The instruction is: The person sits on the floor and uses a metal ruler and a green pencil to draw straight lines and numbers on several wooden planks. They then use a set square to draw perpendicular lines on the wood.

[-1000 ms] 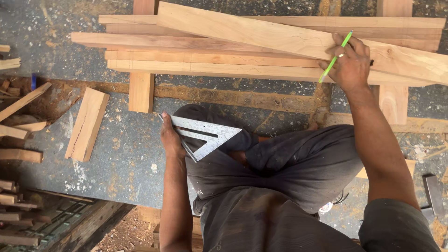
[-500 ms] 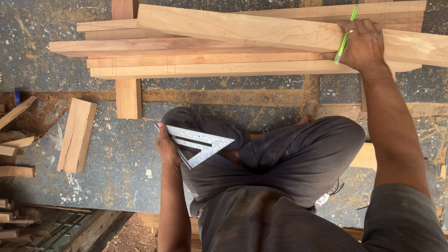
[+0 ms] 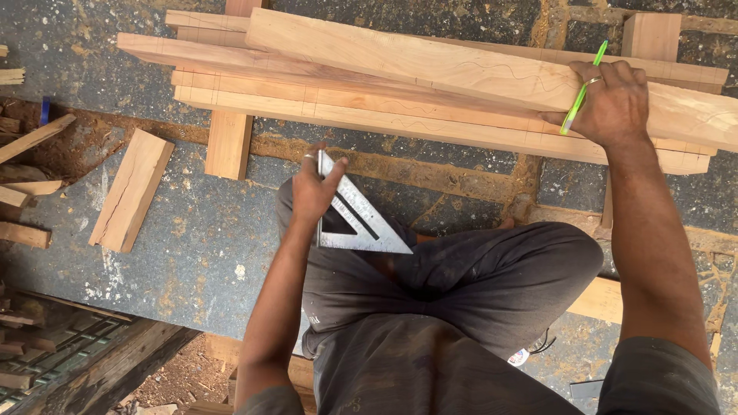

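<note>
Pale wood fills the top of the head view: several long boards (image 3: 369, 115) lie stacked side by side across two short cross blocks (image 3: 229, 142), with one wider plank (image 3: 430, 65) laid slantwise on top, its right end running out of frame. The right hand (image 3: 611, 100) lies flat on that plank near its right end, fingers bent over the far edge, with a green pencil (image 3: 583, 88) pinched between the fingers and pointing up past the plank's edge. The left hand (image 3: 311, 188) is closed on one edge of a grey metal triangular square (image 3: 355, 219), held above the person's crossed legs in dark trousers (image 3: 461, 292), just short of the near edge of the boards and not touching them. Between the stack's near edge and the knees runs a strip of bare grey concrete floor (image 3: 192, 246), widest to the left. There a loose short board (image 3: 131, 188) lies at a slant, and wood offcuts (image 3: 23, 192) crowd the left edge.
</note>
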